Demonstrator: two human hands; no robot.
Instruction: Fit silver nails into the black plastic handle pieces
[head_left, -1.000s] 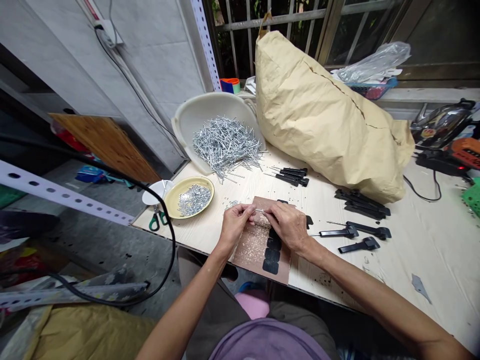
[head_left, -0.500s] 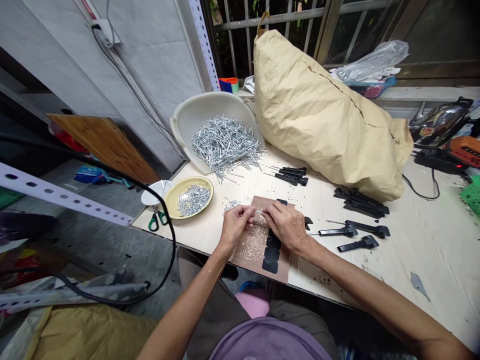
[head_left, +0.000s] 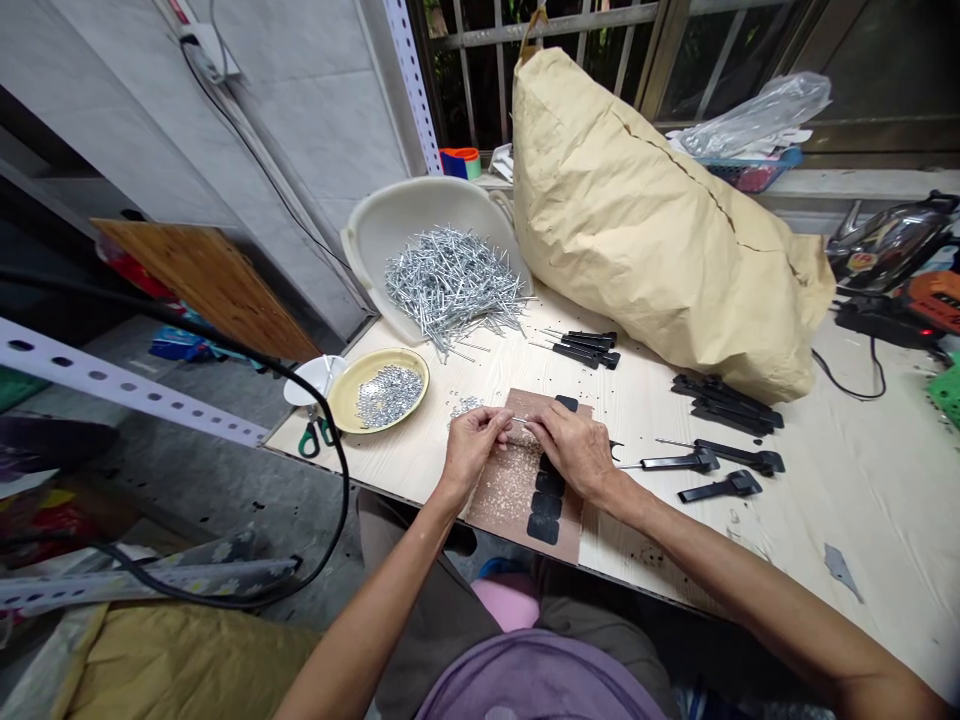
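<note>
Both hands meet over a brown board (head_left: 517,485) at the table's near edge. My left hand (head_left: 469,447) pinches one end of a thin metal pin (head_left: 519,420), fingers closed. My right hand (head_left: 574,448) pinches the other end, fingers curled; a black plastic part lies partly hidden under it. Black pads (head_left: 545,503) sit in a row on the board below my right hand. Small silver bits (head_left: 465,407) lie just beyond my left hand.
A yellow dish (head_left: 352,400) of small metal pieces and green-handled scissors (head_left: 313,436) sit left. A white tub (head_left: 405,225) spills long pins (head_left: 450,285). A big paper sack (head_left: 660,230) stands behind. Black handled parts (head_left: 724,405) lie right; a black cable (head_left: 330,440) hangs left.
</note>
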